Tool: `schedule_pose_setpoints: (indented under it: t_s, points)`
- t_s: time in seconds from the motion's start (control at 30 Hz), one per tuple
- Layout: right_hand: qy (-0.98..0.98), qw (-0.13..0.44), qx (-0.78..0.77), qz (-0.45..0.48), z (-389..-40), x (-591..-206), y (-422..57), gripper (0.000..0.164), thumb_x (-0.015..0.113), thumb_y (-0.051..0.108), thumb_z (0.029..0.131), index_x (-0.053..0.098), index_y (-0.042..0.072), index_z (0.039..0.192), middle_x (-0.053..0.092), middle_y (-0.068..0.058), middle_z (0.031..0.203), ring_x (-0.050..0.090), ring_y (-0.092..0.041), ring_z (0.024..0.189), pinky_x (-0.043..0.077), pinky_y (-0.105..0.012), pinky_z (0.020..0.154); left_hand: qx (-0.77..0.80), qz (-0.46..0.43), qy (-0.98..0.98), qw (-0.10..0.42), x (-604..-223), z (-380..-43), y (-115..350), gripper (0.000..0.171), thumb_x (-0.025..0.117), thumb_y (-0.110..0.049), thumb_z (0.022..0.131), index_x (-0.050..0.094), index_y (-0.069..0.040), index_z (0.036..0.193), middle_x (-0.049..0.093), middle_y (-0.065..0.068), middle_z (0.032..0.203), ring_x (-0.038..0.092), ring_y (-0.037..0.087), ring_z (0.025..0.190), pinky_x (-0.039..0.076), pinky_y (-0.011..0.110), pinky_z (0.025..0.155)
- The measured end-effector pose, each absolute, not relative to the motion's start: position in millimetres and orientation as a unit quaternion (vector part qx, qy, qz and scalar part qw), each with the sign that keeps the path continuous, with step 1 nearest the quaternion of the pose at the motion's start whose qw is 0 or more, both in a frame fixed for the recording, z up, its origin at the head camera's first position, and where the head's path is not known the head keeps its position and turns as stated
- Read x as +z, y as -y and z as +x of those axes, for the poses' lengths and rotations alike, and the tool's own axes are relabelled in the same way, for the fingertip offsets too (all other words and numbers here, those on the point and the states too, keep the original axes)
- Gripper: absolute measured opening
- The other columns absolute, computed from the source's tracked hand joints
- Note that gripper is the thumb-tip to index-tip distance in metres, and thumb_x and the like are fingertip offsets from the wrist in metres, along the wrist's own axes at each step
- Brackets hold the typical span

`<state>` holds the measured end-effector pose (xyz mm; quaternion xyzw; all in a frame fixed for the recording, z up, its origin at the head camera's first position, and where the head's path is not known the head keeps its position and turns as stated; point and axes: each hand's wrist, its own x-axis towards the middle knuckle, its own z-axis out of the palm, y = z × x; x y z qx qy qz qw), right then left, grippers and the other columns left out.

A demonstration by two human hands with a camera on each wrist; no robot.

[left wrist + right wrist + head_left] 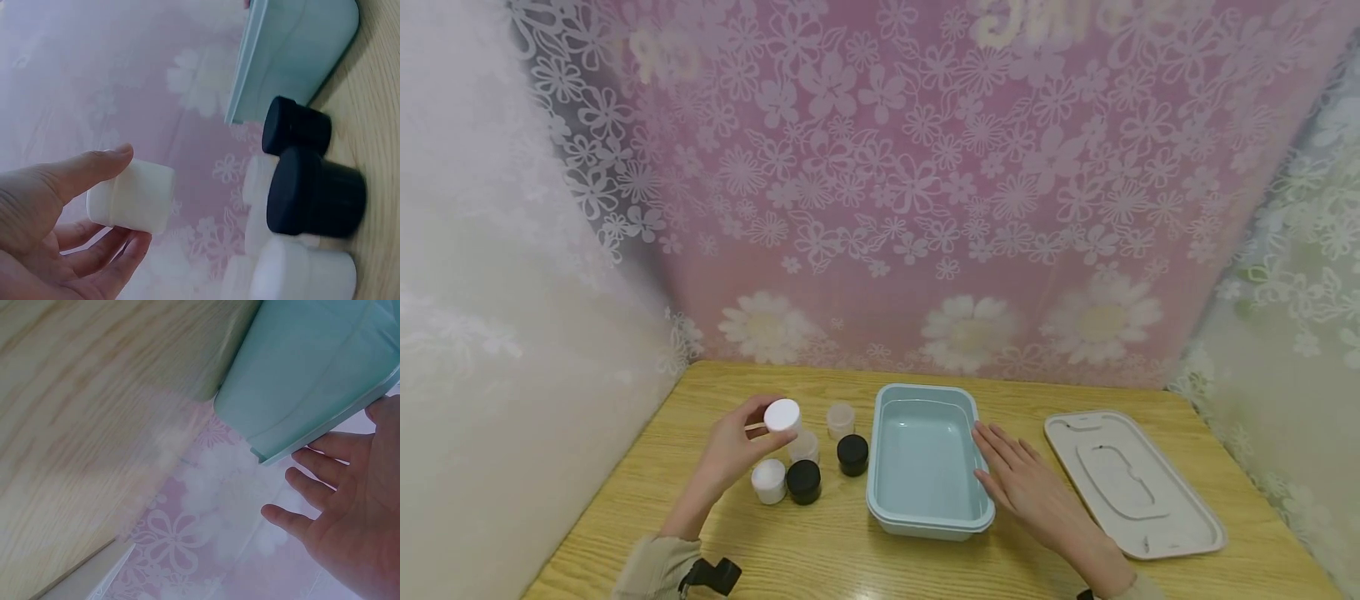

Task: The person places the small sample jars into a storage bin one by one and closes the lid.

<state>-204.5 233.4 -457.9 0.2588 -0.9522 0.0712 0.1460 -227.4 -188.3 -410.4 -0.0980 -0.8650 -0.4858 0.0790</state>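
My left hand [736, 446] pinches a small white screw-top jar [782, 416] between thumb and fingers, raised above the table. In the left wrist view this jar [134, 197] is tilted on its side relative to the camera, its lid toward the palm. Below and beside it stand another white jar [769, 482], two black-lidded jars [803, 482] and two pale translucent jars [841, 422]. A light blue rectangular plastic bin [886, 500] sits at the table's middle. My right hand [1030, 490] has its fingers extended, fingertips at the bin's right rim.
To the right, a whitish flat lid [1180, 537] with a raised grooved pattern lies on the wooden table [820, 562]. Flower-patterned curtains [880, 208] rise behind the table and along both sides.
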Motion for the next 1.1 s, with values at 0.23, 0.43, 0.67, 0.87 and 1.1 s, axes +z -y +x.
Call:
schedule_pose_setpoints:
  t_s: [0.23,0.43,0.67,0.87,1.1]
  points:
    - [0.952,0.15,0.07,0.259,-205,-459,-234,0.062,0.059,0.031,0.103,0.04,0.002,0.155,0.04,-0.011,0.159,0.038,-0.032,0.146,0.039,-0.059,0.114,-0.501,-0.13,0.853,0.058,-403,-234,163,0.056,0.081,-0.021,0.089,0.06,-0.007,0.138,0.065,0.014,0.127,0.062,0.032,0.118,0.056,0.042,0.099]
    - [0.95,0.156,0.067,0.262,-204,-459,-234,0.062,0.059,0.031,0.103,0.04,0.002,0.154,0.041,-0.012,0.159,0.039,-0.033,0.146,0.04,-0.059,0.113,-0.504,-0.153,0.848,0.057,-396,-239,139,0.055,0.083,-0.017,0.086,0.061,-0.006,0.136,0.066,0.013,0.124,0.063,0.032,0.116,0.058,0.042,0.097]
    - [0.95,0.158,0.069,0.262,-204,-458,-234,0.062,0.06,0.031,0.103,0.041,0.002,0.154,0.042,-0.012,0.158,0.04,-0.033,0.145,0.04,-0.059,0.113,-0.526,-0.163,0.834,0.041,-391,-244,112,0.055,0.084,-0.013,0.084,0.063,-0.008,0.134,0.067,0.011,0.122,0.065,0.03,0.115,0.058,0.037,0.096]
    - [0.948,0.161,0.067,0.266,-204,-459,-234,0.061,0.059,0.031,0.103,0.041,0.001,0.154,0.042,-0.013,0.158,0.04,-0.034,0.145,0.041,-0.058,0.113,-0.516,-0.21,0.83,0.033,-396,-248,88,0.051,0.084,-0.016,0.086,0.064,-0.007,0.131,0.067,0.012,0.124,0.066,0.032,0.114,0.059,0.04,0.095]
    - [0.95,0.159,0.063,0.262,-205,-459,-234,0.061,0.055,0.035,0.105,0.041,0.002,0.154,0.042,-0.012,0.158,0.04,-0.033,0.145,0.041,-0.058,0.112,-0.5,-0.252,0.828,0.005,-408,-250,60,0.049,0.084,-0.019,0.086,0.065,-0.01,0.13,0.068,0.01,0.124,0.067,0.029,0.113,0.06,0.039,0.092]
